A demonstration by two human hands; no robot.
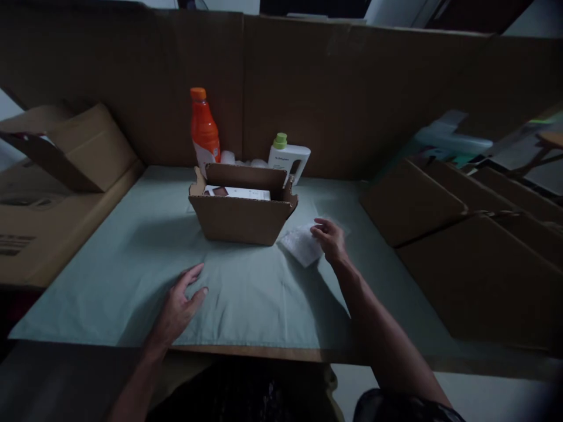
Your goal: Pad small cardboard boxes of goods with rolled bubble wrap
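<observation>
My right hand (329, 237) is closed, its fingers curled at the upper edge of a crumpled piece of bubble wrap (303, 245), beside an open cardboard box (241, 220). Inside that box stands a white carton (248, 193) with a dark square printed on it; only its top part shows. My left hand (180, 302) hovers low over the near left of the table, thumb and fingers apart, holding nothing. It is in front of the box and not touching it.
Behind the box stand an orange bottle (204, 129), a white jug (288, 158) with a green cap and some small white items. Larger cardboard boxes flank the green tablecloth (246, 305), left (53, 223) and right (475, 269). A cardboard panel (352, 105) closes the back.
</observation>
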